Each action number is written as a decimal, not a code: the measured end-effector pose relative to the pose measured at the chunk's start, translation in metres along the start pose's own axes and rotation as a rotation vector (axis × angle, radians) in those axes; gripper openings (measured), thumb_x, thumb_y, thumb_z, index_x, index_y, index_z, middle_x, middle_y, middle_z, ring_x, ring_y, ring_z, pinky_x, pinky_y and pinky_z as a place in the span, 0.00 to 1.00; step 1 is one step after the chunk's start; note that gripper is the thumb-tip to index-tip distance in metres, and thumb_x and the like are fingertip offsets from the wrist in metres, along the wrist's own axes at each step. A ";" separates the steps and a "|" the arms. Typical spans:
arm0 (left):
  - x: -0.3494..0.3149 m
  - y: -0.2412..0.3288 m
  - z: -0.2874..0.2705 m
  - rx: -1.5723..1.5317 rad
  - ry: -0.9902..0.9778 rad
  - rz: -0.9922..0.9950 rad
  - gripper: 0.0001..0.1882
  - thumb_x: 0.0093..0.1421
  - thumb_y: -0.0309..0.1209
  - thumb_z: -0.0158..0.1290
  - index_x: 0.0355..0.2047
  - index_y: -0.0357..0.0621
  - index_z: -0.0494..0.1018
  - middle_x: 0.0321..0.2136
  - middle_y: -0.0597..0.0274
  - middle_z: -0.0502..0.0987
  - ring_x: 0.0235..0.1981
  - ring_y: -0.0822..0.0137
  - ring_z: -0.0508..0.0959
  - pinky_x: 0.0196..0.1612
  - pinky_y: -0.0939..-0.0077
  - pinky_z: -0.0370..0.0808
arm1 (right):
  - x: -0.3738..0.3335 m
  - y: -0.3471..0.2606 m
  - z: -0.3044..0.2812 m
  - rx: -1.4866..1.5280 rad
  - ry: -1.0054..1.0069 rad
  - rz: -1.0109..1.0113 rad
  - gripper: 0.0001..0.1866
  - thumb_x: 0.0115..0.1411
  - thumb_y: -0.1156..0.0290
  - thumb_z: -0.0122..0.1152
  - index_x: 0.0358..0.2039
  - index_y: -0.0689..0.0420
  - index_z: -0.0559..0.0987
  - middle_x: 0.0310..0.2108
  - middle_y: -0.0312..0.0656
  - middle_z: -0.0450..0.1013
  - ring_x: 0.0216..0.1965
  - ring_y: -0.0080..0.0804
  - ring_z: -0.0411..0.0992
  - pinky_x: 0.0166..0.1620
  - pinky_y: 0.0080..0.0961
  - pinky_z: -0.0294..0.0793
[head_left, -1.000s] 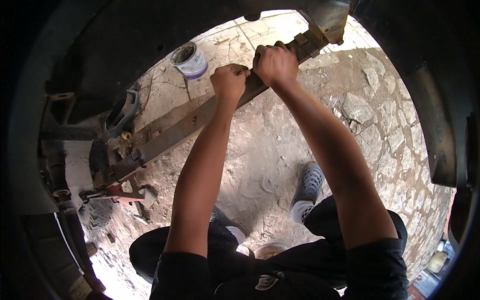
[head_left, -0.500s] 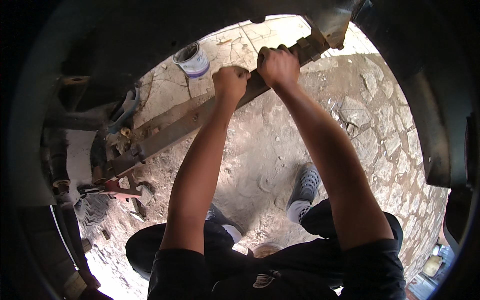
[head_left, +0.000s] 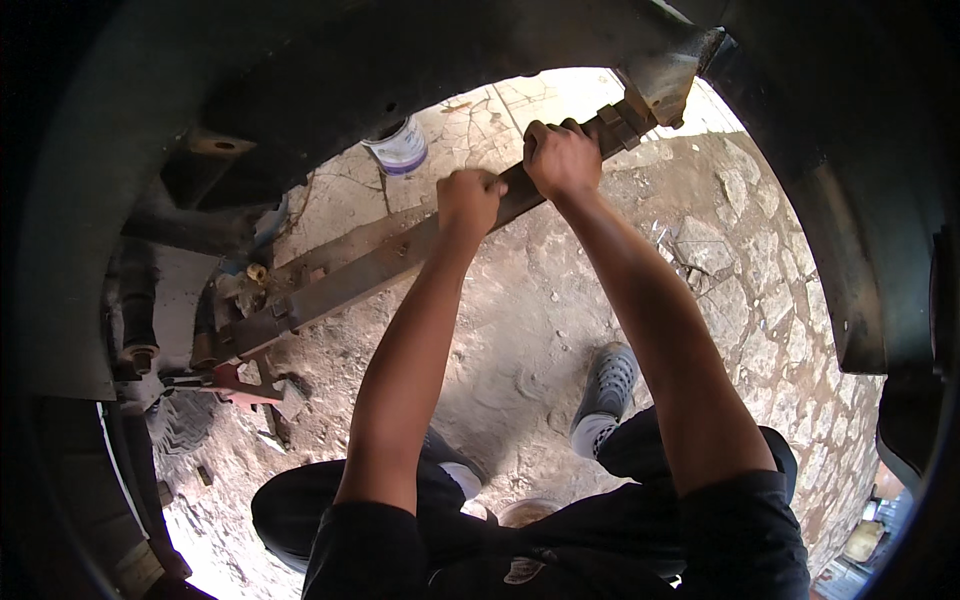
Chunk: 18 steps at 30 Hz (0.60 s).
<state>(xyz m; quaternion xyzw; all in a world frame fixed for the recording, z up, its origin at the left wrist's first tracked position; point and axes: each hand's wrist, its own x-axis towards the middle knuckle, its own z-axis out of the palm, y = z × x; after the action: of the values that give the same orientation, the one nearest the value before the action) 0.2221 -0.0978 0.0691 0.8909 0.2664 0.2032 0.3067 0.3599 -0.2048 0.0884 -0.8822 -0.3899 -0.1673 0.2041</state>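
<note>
A long rusty leaf spring [head_left: 375, 262] runs slantwise from the lower left up to a metal bracket [head_left: 664, 88] at the upper right. My right hand [head_left: 563, 160] is closed around the spring near its upper end, just short of a clamp [head_left: 620, 125]. Farther down the same bar, my left hand [head_left: 467, 203] is closed in a fist over it, the curled fingers mostly hidden behind the knuckles. Both forearms reach forward, and a short gap of bare metal shows between the hands.
A white and purple paint can [head_left: 400, 150] stands on cracked tiles beyond the spring, partly covered by dark vehicle frame [head_left: 330, 110]. At the left lie a red metal part [head_left: 240, 388] and a treaded tyre [head_left: 180, 422]. Rough stone paving [head_left: 790, 300] spreads to the right.
The view has shifted, so the spring and hands sit slightly lower in the picture. The frame now covers more of the can. Both hands stay closed at about the same places along the spring.
</note>
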 end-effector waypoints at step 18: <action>-0.052 -0.019 -0.008 -0.022 0.038 -0.035 0.11 0.60 0.38 0.67 0.34 0.43 0.86 0.30 0.50 0.85 0.34 0.49 0.85 0.42 0.58 0.79 | -0.006 0.004 -0.001 -0.021 -0.035 0.017 0.13 0.65 0.60 0.53 0.35 0.49 0.84 0.38 0.42 0.85 0.49 0.44 0.79 0.61 0.49 0.69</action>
<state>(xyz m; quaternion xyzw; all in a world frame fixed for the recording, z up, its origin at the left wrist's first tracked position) 0.1709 -0.1122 0.0524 0.8786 0.2856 0.2175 0.3149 0.3589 -0.2110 0.0862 -0.8903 -0.3843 -0.1542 0.1895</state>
